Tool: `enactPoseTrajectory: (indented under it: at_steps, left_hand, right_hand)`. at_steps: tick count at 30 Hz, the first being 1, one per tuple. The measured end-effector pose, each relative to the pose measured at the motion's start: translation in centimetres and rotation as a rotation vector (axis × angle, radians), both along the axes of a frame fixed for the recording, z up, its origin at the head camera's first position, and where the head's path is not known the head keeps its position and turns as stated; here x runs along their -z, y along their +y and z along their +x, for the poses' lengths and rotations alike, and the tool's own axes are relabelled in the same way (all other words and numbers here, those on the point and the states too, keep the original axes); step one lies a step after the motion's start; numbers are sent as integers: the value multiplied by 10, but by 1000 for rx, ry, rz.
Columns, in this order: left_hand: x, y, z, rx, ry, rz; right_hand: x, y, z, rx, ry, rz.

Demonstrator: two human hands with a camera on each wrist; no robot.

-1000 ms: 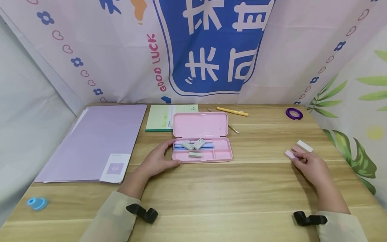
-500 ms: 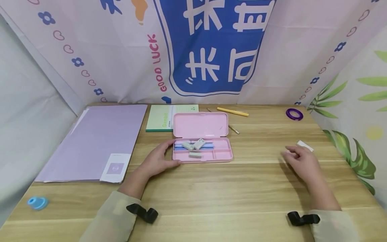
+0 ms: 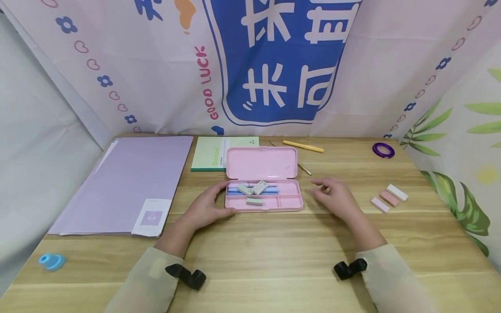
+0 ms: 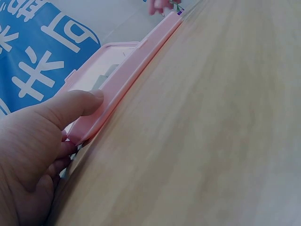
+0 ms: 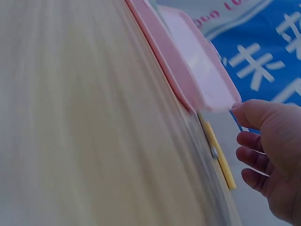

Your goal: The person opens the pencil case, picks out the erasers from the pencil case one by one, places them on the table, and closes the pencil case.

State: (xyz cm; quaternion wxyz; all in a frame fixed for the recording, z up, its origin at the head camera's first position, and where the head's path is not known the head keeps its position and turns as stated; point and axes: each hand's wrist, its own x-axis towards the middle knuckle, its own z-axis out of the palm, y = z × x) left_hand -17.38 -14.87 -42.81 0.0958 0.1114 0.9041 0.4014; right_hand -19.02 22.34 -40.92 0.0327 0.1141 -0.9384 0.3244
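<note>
**Both hands at the pink pencil case**

The pink pencil case (image 3: 263,191) lay open in the middle of the worktop (image 3: 274,256), lid tipped back, small erasers (image 3: 253,189) and blue pens (image 3: 235,190) sitting in its tray. The left hand (image 3: 205,208) was right on the case's left end, grip curled round that corner, thumb pressed on the front rim and the other fingers behind it. The right hand (image 3: 332,196) hovered just off the case's right end, grip loose and spread, fingers relaxed and holding nothing. Well to the right of the case lay three loose erasers (image 3: 389,198), side by side. Behind the case: a green notebook (image 3: 211,152), a yellow pen (image 3: 303,146) and, farther right, a purple tape roll (image 3: 383,150). Left of the case lay a purple folder (image 3: 129,182).
</note>
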Motion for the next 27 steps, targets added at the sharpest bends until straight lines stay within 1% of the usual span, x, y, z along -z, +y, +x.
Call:
enactPoseTrajectory:
  at_steps: [4, 8, 13, 19, 27]
  left_hand:
    - [-1, 0, 0, -5, -3, 4]
    - [-1, -1, 1, -2, 5, 4]
    - [0, 0, 0, -5, 5, -1]
    - [0, 0, 1, -5, 7, -15]
    - [0, 0, 1, -2, 22, -9]
  right_hand:
    - [-3, -31, -9, -85, -8, -21]
    - [-7, -58, -17, -150, -64, -29]
    - [-8, -82, -27, -228, -108, -5]
    - [-9, -100, -33, -271, -190, 37]
    - [-13, -109, -40, -372, -202, 132]
